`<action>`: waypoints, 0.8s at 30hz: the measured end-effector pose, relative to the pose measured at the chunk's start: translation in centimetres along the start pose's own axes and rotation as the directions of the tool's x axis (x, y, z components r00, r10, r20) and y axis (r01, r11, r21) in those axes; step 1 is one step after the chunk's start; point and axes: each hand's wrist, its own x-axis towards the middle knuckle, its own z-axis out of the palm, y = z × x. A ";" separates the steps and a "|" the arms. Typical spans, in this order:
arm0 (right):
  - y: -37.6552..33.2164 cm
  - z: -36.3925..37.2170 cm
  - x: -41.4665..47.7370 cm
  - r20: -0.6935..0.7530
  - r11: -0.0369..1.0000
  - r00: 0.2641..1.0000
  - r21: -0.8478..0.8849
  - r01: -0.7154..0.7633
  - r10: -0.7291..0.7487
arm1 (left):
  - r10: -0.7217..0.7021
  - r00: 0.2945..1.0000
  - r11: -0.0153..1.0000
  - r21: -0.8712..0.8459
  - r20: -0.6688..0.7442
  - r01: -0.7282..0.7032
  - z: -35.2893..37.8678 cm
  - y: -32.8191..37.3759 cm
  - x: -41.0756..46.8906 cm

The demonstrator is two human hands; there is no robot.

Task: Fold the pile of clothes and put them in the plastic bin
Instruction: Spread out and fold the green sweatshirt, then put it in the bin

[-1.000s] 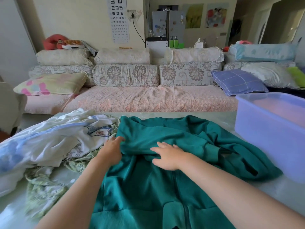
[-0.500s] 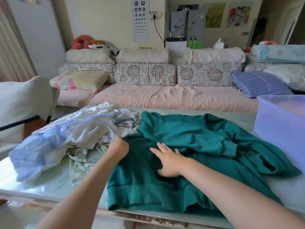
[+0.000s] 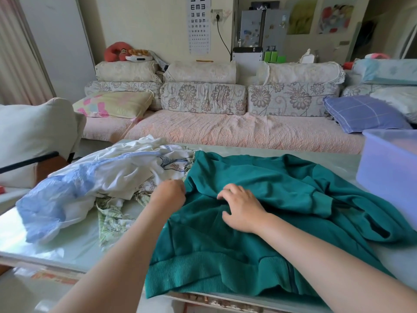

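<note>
Two bare forearms reach forward. The left hand (image 3: 169,194) curls closed on the edge of the green sweater (image 3: 282,177). The right hand (image 3: 242,210) lies palm down on it, fingers loosely bent.

Two arms of one person in view, cut off by lower frame edge. Left forearm (image 3: 117,256): bare along whole visible length. Right forearm (image 3: 327,256): likewise bare. Any clothing lies outside frame, cannot tell what is worn. Left hand (image 3: 168,194): bare, rounded knuckles. Right hand (image 3: 242,207): bare, short fingers, nails too small to judge. Both wrists uncovered.
</note>
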 end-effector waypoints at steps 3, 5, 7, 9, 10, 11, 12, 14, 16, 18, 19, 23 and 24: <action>0.6 0.5 1.1 -0.084 0.994 0.993 -0.061 -0.086 0.081 | 0.038 0.992 0.997 0.067 0.121 -0.047 1.8 0.4 1.8; 1.2 1.0 1.6 -0.016 0.988 0.992 -0.084 -0.126 0.125 | -0.012 0.973 0.981 0.194 0.232 -0.034 2.5 0.2 3.0; 1.9 1.6 1.8 0.051 0.990 0.993 -0.103 -0.100 0.106 | -0.014 0.971 0.981 0.191 0.238 -0.032 2.7 -0.1 3.3; 2.5 2.0 2.0 0.080 0.992 0.995 -0.117 -0.044 0.054 | 0.013 0.990 0.997 0.077 0.138 -0.024 2.2 -0.6 3.4; 2.8 2.0 2.1 0.083 0.994 0.996 -0.107 -0.026 0.035 | -0.011 0.999 1.000 -0.017 0.034 0.012 1.8 -1.0 3.5; 2.9 2.0 2.2 0.085 0.996 0.996 -0.091 -0.010 0.018 | -0.061 0.995 0.993 -0.106 -0.073 0.053 1.5 -1.7 3.9; 2.9 1.9 2.2 0.096 0.997 0.995 -0.074 0.004 0.003 | -0.107 0.981 0.985 -0.154 -0.160 0.082 1.3 -2.3 4.2; 2.6 1.5 2.1 0.182 0.998 0.983 -0.055 0.018 -0.008 | -0.128 0.973 0.989 -0.093 -0.194 0.112 1.1 -3.2 4.4; 2.1 1.0 1.8 0.284 0.998 0.959 -0.055 0.018 -0.002 | -0.100 0.987 0.992 0.059 -0.126 0.109 1.1 -3.9 3.9; 1.6 0.6 1.5 0.298 0.999 0.954 -0.035 0.013 -0.003 | -0.029 0.995 0.989 0.144 -0.100 0.044 1.0 -4.3 3.5; 1.4 0.3 1.3 0.277 1.000 0.961 -0.006 0.007 -0.006 | 0.014 0.995 0.992 0.127 -0.099 -0.001 0.7 -4.2 3.2; -0.1 -0.7 -0.1 0.137 0.994 0.986 0.063 0.092 -0.100 | 0.240 0.970 0.968 -0.089 0.037 -0.236 -1.2 -1.7 0.1; -0.7 -1.1 -0.8 0.119 0.989 0.985 0.093 0.117 -0.128 | 0.294 0.951 0.953 -0.105 0.099 -0.283 -1.6 -1.0 -1.2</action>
